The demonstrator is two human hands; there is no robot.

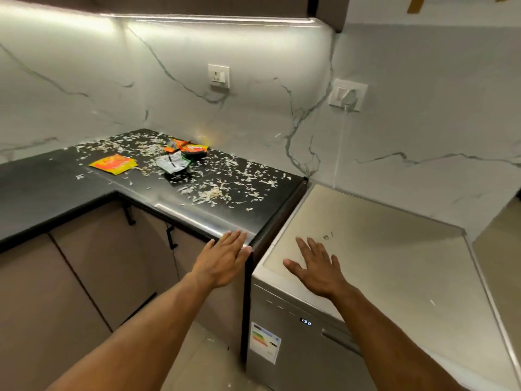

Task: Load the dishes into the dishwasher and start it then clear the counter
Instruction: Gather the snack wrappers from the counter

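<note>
Hands are reaching forward, and we are holding nothing: our left hand [222, 259] is hovering flat, fingers straight, at the black counter [42, 190] corner; our right hand [315, 268] is spreading open above the closed dishwasher [366, 230], whose display is glowing. Wrappers [180, 156] and pale scraps [214, 193] are littering the counter.

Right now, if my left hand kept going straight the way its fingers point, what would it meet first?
Probably the black counter: the left hand is open, fingertips at its front corner edge. Beyond lie scattered white scraps. Height is unclear.
</note>
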